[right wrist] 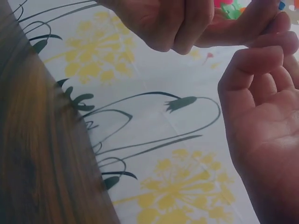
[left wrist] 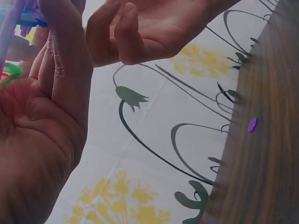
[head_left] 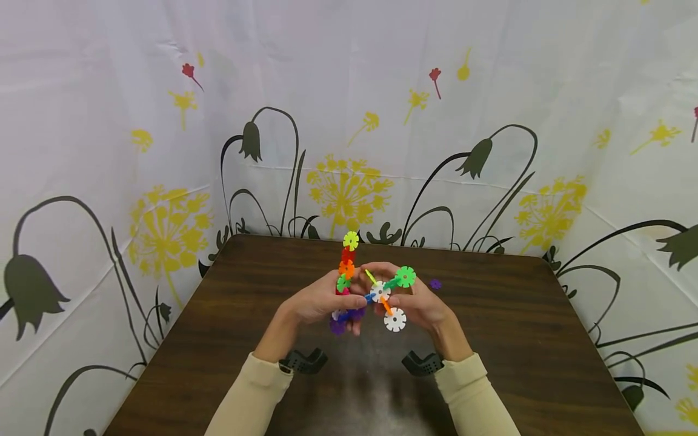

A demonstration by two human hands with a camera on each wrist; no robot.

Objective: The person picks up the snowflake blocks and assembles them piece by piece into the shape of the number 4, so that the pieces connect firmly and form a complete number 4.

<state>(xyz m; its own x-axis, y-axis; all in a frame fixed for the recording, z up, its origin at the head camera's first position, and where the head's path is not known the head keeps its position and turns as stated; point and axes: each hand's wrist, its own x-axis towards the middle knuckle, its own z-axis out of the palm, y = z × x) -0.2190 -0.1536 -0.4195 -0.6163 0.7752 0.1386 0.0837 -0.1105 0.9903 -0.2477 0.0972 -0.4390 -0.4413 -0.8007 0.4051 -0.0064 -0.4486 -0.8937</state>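
Observation:
Both hands are raised over the table, holding a chain of interlocking notched plastic discs. My left hand (head_left: 316,301) grips its left part, where a yellow disc (head_left: 351,240), a red disc (head_left: 348,255) and an orange disc (head_left: 346,269) rise above the fingers and a purple disc (head_left: 337,327) hangs below. The left thumb lies by a blue disc (head_left: 370,298). With its thumb by an orange disc (head_left: 386,306), my right hand (head_left: 425,306) holds the right part, near a white disc (head_left: 380,292), a green disc (head_left: 405,277) and a lower white disc (head_left: 395,320). Fingers hide some joints.
A loose purple disc (head_left: 435,283) lies on the dark wooden table (head_left: 512,339), beyond the right hand. Behind the table hangs a white curtain (head_left: 349,79) with printed flowers. Each wrist wears a black camera mount (head_left: 306,362).

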